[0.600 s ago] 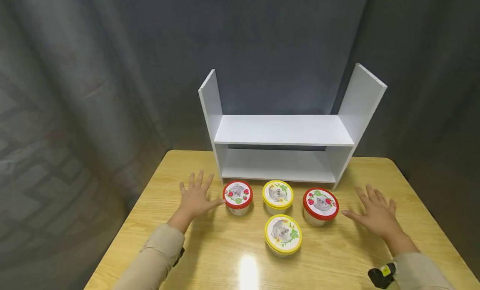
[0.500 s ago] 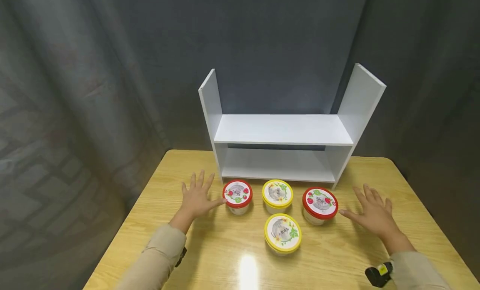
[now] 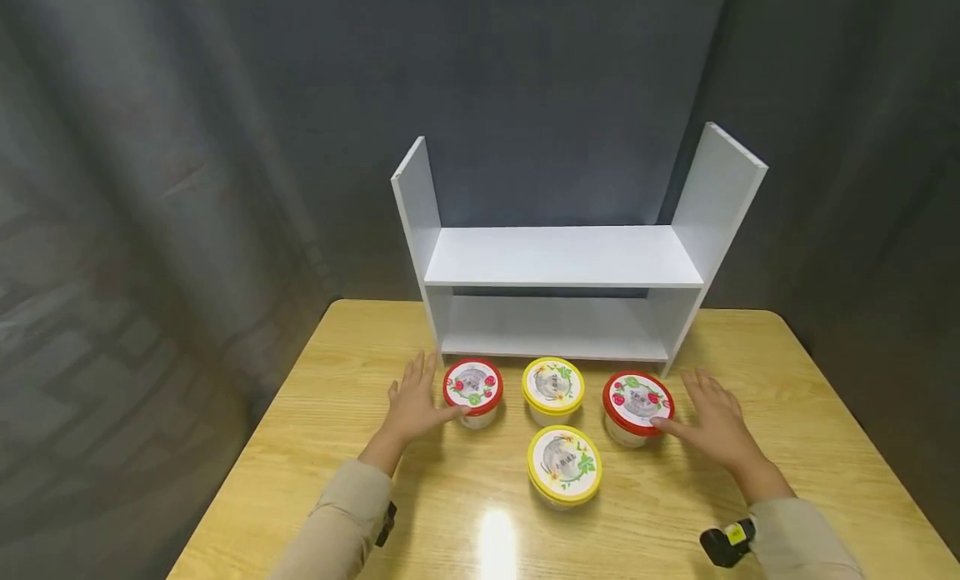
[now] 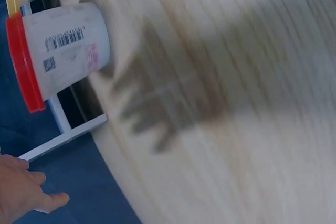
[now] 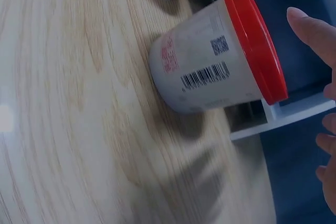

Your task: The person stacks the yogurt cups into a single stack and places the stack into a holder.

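Note:
Two tubs with red lids stand upright on the wooden table, a left red-lidded tub point(image 3: 472, 384) and a right red-lidded tub point(image 3: 637, 401). Beside the left one is my left hand point(image 3: 415, 405), fingers extended and thumb reaching to the lid's near edge. My right hand point(image 3: 716, 426) is at the right tub with straight fingers, its thumb overlapping the lid in the head view. In the right wrist view, the tub's white side point(image 5: 202, 59) shows a barcode, and the thumb point(image 5: 315, 30) is above the lid. Between them stand a back yellow-lidded tub point(image 3: 553, 388) and a front yellow-lidded tub point(image 3: 564, 465).
A white two-tier shelf point(image 3: 562, 255) with tall side panels stands behind the tubs, near the table's back edge. Dark grey curtains point(image 3: 555, 88) hang around the table point(image 3: 420, 513). Bright glare lies on its near part.
Both hands have moved inward toward the two red-lidded tubs, the right one further. The thumbs now overlap the lids in the head view. The tubs stay in place.

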`<action>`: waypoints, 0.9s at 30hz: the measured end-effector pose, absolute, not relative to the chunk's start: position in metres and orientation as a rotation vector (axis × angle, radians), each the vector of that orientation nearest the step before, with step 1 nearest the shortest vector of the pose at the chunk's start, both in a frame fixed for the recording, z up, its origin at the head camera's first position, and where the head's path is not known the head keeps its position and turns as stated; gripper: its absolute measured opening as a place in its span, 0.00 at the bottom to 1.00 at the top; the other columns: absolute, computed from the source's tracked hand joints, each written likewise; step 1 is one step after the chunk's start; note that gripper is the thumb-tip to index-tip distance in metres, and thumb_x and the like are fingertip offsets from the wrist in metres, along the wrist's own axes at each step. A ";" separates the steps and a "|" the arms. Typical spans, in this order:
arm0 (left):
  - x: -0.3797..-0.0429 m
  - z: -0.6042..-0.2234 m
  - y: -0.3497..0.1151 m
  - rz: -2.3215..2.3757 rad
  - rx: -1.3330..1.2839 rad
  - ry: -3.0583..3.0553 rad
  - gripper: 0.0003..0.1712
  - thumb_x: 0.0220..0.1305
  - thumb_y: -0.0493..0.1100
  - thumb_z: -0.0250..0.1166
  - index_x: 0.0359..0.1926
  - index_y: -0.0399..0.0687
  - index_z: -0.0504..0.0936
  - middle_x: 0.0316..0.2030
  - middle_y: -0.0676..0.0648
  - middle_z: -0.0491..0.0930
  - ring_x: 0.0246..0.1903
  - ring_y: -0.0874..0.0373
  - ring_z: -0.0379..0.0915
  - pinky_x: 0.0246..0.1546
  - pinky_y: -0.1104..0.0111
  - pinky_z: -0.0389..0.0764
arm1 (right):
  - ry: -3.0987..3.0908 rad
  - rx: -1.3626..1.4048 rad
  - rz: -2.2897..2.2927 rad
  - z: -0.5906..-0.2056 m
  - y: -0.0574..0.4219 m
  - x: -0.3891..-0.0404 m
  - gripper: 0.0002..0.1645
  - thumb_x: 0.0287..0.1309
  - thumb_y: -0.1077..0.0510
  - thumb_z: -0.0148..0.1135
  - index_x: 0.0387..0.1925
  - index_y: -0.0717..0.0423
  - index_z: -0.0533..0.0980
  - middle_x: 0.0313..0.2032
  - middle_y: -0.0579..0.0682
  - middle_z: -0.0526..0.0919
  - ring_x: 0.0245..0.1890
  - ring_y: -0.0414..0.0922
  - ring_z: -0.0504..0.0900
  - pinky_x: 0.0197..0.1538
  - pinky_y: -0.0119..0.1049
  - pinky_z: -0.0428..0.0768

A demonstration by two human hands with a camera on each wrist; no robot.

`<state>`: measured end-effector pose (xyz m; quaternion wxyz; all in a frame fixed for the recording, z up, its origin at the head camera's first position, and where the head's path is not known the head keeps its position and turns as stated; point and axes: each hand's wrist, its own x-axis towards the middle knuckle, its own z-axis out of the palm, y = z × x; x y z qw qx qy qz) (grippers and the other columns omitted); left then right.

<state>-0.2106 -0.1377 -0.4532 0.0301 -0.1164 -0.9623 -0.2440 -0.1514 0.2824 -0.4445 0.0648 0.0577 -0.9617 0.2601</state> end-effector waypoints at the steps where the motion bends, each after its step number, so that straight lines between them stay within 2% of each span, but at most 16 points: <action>1: -0.211 -0.456 -0.136 -0.794 -0.349 -2.958 0.62 0.35 0.67 0.64 0.66 0.47 0.42 0.64 0.39 0.41 0.62 0.43 0.36 0.52 0.39 0.44 | -2.906 0.168 0.803 -0.445 0.281 -0.152 0.57 0.41 0.39 0.62 0.59 0.74 0.49 0.57 0.76 0.46 0.57 0.68 0.42 0.55 0.63 0.37; 8: -0.212 -0.475 -0.127 -1.087 -0.375 -2.833 0.63 0.34 0.59 0.70 0.65 0.39 0.44 0.63 0.38 0.44 0.61 0.44 0.40 0.51 0.39 0.47 | -2.901 0.152 0.962 -0.452 0.272 -0.156 0.60 0.39 0.42 0.65 0.60 0.73 0.45 0.59 0.74 0.44 0.56 0.71 0.44 0.52 0.66 0.44; 11: -0.213 -0.482 -0.123 -1.241 -0.373 -2.772 0.61 0.35 0.54 0.72 0.64 0.36 0.45 0.63 0.38 0.45 0.61 0.45 0.41 0.53 0.42 0.48 | -2.893 0.143 1.010 -0.457 0.269 -0.158 0.61 0.37 0.42 0.66 0.61 0.72 0.45 0.59 0.73 0.45 0.56 0.70 0.45 0.51 0.66 0.47; 16: -0.212 -0.488 -0.118 -1.442 -0.340 -2.713 0.61 0.35 0.51 0.73 0.64 0.37 0.45 0.63 0.38 0.45 0.61 0.45 0.41 0.56 0.48 0.49 | -2.855 0.142 1.111 -0.465 0.266 -0.160 0.61 0.35 0.45 0.69 0.61 0.72 0.46 0.59 0.73 0.46 0.57 0.69 0.46 0.51 0.66 0.49; 23: -0.214 -0.495 -0.113 -1.570 -0.328 -2.644 0.58 0.34 0.47 0.74 0.64 0.41 0.49 0.61 0.41 0.53 0.59 0.47 0.48 0.57 0.52 0.52 | -2.754 0.195 1.236 -0.473 0.261 -0.162 0.56 0.32 0.50 0.72 0.59 0.69 0.52 0.56 0.68 0.57 0.55 0.63 0.56 0.52 0.61 0.56; 27: -0.215 -0.498 -0.112 -1.596 -0.326 -2.614 0.57 0.34 0.47 0.73 0.64 0.41 0.50 0.60 0.41 0.56 0.58 0.48 0.51 0.57 0.53 0.53 | -2.780 0.137 1.277 -0.473 0.258 -0.161 0.58 0.33 0.50 0.71 0.60 0.69 0.49 0.57 0.69 0.54 0.56 0.64 0.53 0.53 0.61 0.54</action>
